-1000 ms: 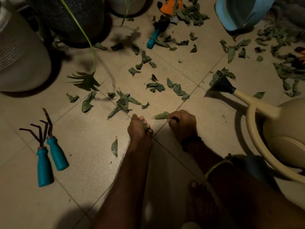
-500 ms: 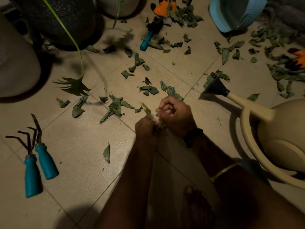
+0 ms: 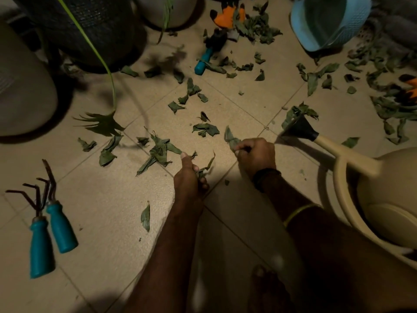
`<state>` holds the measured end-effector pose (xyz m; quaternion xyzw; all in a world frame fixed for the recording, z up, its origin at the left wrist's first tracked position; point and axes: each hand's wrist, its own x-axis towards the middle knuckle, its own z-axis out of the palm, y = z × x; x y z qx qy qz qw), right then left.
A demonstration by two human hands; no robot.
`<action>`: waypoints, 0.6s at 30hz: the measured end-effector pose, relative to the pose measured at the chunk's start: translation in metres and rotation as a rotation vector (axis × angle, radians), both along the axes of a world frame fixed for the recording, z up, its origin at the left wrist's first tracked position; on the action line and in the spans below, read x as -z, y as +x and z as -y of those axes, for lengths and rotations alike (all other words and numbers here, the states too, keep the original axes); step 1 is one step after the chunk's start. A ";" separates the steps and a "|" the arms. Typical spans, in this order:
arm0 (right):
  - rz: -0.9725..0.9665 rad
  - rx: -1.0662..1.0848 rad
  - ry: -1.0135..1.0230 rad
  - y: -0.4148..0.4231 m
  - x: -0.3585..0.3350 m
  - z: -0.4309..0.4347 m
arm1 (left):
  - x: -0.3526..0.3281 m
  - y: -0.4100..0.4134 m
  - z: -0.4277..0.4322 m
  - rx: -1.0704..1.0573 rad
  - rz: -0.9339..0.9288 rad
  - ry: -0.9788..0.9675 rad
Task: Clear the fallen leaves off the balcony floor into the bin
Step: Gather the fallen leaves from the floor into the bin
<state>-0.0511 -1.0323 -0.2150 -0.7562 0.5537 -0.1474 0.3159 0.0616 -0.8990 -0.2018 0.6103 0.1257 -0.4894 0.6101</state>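
While your left hand grips its bunch of leaves and your right hand pinches another leaf, gather more nearby before reaching for the blue bin.

floor – beige tile | leaves scattered | 2 hand rakes | watering can

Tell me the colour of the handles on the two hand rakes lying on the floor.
Teal blue handles, with dark metal prongs; the head view shows them clearly.
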 end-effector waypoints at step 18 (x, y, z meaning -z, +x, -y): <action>0.335 -0.105 0.183 0.006 -0.052 -0.072 | -0.014 -0.011 -0.011 -0.182 -0.193 -0.132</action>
